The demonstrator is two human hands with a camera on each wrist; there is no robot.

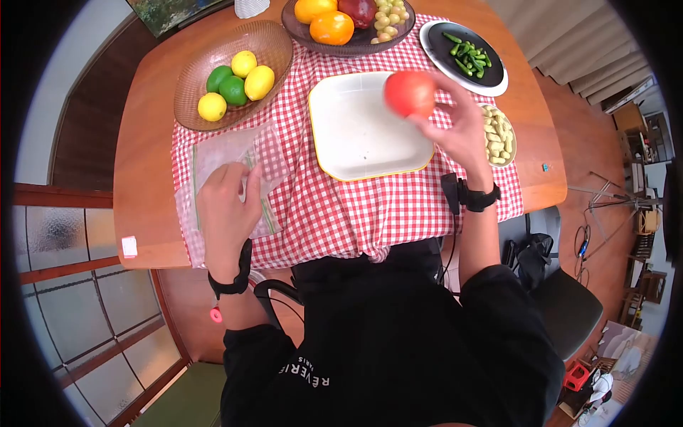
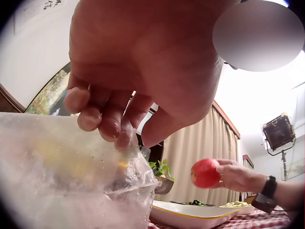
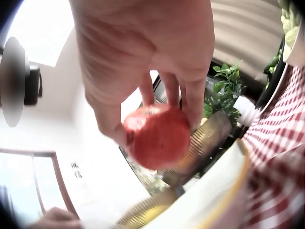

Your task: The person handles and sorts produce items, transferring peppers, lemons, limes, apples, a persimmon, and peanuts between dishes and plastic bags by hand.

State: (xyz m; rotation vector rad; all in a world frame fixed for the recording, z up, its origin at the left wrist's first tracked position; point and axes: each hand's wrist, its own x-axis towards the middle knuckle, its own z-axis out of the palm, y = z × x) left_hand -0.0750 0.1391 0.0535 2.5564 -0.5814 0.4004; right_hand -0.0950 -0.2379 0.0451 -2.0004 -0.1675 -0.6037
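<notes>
In the head view my right hand [image 1: 461,124] holds a red tomato [image 1: 410,93] over the right part of a white enamel tray [image 1: 348,117] with a yellow rim. Thumb and fingertips grip the tomato [image 3: 159,136] around its sides in the right wrist view. My left hand [image 1: 229,203] is at a clear plastic zip bag [image 1: 213,153] lying on the cloth left of the tray. The left wrist view shows its curled fingers and thumb pinching the edge of the bag [image 2: 71,167], which bulges up beside them. The tray holds only small dark specks.
A brown bowl [image 1: 191,85] of lemons and limes stands back left. Behind the tray, another bowl [image 1: 299,32] carries oranges, grapes and a dark red fruit. Green peppers [image 1: 469,57] lie on a black plate back right, with peanuts [image 1: 496,135] in a dish below. A checkered cloth [image 1: 341,213] covers the table.
</notes>
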